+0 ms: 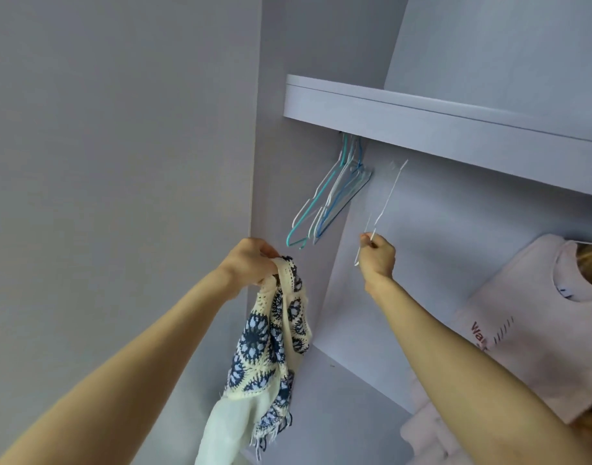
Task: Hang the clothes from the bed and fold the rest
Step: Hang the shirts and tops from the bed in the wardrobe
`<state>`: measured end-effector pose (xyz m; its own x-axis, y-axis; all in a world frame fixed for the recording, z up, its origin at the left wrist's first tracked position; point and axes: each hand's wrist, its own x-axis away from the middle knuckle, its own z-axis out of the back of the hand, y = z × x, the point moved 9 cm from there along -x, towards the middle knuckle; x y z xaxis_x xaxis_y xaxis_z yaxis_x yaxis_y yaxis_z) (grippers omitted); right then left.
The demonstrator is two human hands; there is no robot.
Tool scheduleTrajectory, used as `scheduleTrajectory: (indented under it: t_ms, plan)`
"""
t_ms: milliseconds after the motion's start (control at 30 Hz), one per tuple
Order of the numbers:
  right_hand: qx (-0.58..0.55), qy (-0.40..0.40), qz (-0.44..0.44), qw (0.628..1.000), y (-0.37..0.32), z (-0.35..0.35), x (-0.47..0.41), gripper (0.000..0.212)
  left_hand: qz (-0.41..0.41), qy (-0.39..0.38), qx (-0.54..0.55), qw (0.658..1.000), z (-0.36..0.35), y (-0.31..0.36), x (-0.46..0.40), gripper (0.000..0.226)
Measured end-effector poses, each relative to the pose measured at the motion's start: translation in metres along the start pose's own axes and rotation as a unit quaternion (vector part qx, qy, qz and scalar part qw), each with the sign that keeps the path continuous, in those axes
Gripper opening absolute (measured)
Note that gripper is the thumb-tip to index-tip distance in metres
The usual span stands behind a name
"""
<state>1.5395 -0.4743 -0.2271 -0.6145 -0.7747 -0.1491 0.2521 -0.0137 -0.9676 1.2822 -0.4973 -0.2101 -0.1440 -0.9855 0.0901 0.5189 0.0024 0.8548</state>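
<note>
Hanger drawn for crocheted top, inside wardrobe.
Left hand (pixel 254 260) grips cream-and-navy crocheted top (pixel 274 333) by strap; right hand (pixel 377 255) pinches thin white wire hanger (pixel 383 203). Feed hanger arms through neck, straps seated evenly.

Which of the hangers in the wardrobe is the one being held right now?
The white hanger, pinched near its lower end by the right hand. It stands apart to the right of the teal and blue hangers bunched under the shelf, which no hand touches.

A pale grey wardrobe shelf (pixel 422 124) runs overhead. The wardrobe's side panel (pixel 120 129) fills the left, its back wall (pixel 455 229) plain.
</note>
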Motion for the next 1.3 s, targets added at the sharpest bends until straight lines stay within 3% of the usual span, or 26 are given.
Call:
scheduleTrajectory:
  t_ms: [100,233,300,400,467,533,600,700,767,833,967,1100,1300]
  plan:
    - [-0.011,-0.016,0.015,1.0,0.01,0.021,0.046,0.016,-0.021,0.015,0.008,1.0,-0.003,-0.005,0.018,0.024]
    - [-0.032,-0.057,0.031,0.997,0.043,0.054,0.139,0.023,-0.056,0.03,-0.089,0.994,-0.014,-0.014,0.047,0.017]
    - [-0.068,-0.084,-0.015,0.994,0.065,0.066,0.171,0.021,-0.05,0.018,-0.155,0.986,-0.022,-0.023,0.06,0.015]
    - [-0.146,-0.101,-0.149,0.973,0.094,0.08,0.186,0.025,-0.012,-0.035,-0.205,0.978,-0.04,-0.039,0.075,0.04]
    - [-0.07,-0.072,-0.17,0.98,0.102,0.099,0.191,0.012,0.007,-0.064,-0.172,0.983,-0.052,-0.045,0.085,0.041]
    - [0.0,-0.023,-0.133,0.991,0.105,0.117,0.198,0.035,0.004,-0.08,-0.136,0.988,-0.063,-0.044,0.092,0.039]
    - [-0.016,-0.018,-0.072,0.997,0.103,0.124,0.212,0.044,-0.008,-0.102,-0.11,0.989,-0.075,-0.041,0.1,0.036]
    - [-0.087,-0.104,-0.029,0.99,0.091,0.106,0.229,0.033,-0.033,-0.155,-0.089,0.983,-0.095,-0.037,0.115,0.033]
    - [-0.109,-0.162,-0.023,0.98,0.078,0.087,0.237,0.013,-0.052,-0.185,-0.082,0.978,-0.108,-0.032,0.127,0.029]
    - [-0.109,-0.198,-0.012,0.974,0.072,0.074,0.242,0.012,-0.075,-0.19,-0.068,0.976,-0.12,-0.022,0.137,0.025]
    - [-0.056,-0.194,0.041,0.979,0.063,0.071,0.243,0.002,-0.12,-0.154,-0.055,0.979,-0.12,-0.014,0.143,0.027]
    - [-0.033,-0.192,0.087,0.977,0.045,0.077,0.235,0.018,-0.138,-0.069,-0.12,0.981,-0.098,-0.025,0.143,0.019]
    - [0.075,-0.173,0.215,0.958,0.008,0.081,0.233,0.013,-0.047,0.055,-0.246,0.967,-0.075,-0.068,0.147,0.031]
